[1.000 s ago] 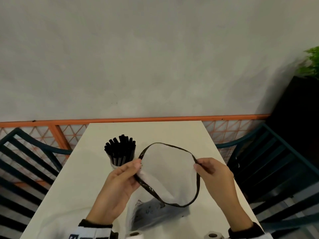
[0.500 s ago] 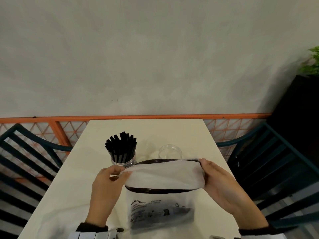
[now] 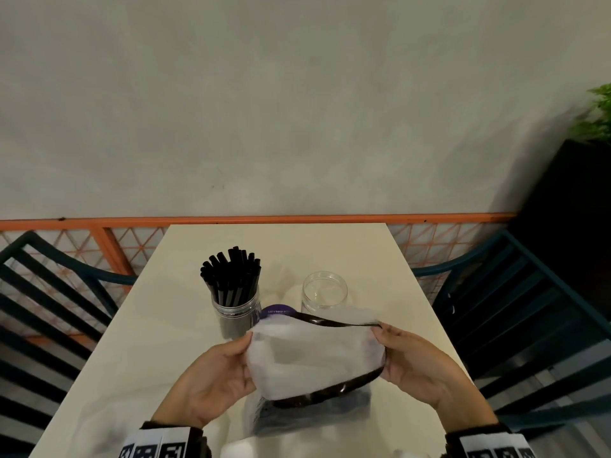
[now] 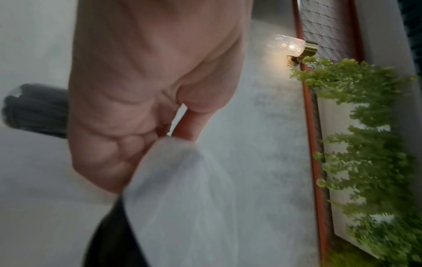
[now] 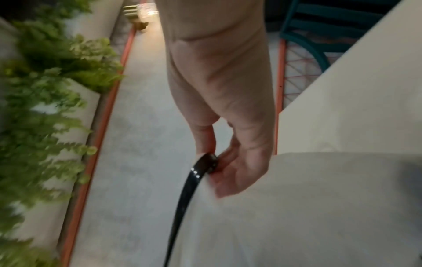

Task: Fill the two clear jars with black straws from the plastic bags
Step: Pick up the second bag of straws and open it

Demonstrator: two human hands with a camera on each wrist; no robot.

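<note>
A frosted plastic bag (image 3: 314, 355) with a black rim strip is held over the near part of the cream table (image 3: 158, 342). My left hand (image 3: 228, 368) grips its left edge (image 4: 160, 162), and my right hand (image 3: 393, 352) pinches its right edge at the black strip (image 5: 205, 162). The bag's dark lower part hangs toward me. Behind the bag stand two clear jars: the left jar (image 3: 235, 312) packed with black straws (image 3: 231, 276), and the right jar (image 3: 324, 292) with nothing in it.
A purple round label (image 3: 277, 311) shows between the jars, just behind the bag. Teal slatted chairs (image 3: 49, 292) flank the table on both sides. An orange rail (image 3: 297, 219) and a grey wall lie beyond the far edge. A plant (image 3: 598, 110) is at right.
The bag's mouth, held wide open a second ago, has been lowered and folded flatter. The empty jar behind it has come into view. Both hands have kept their hold.
</note>
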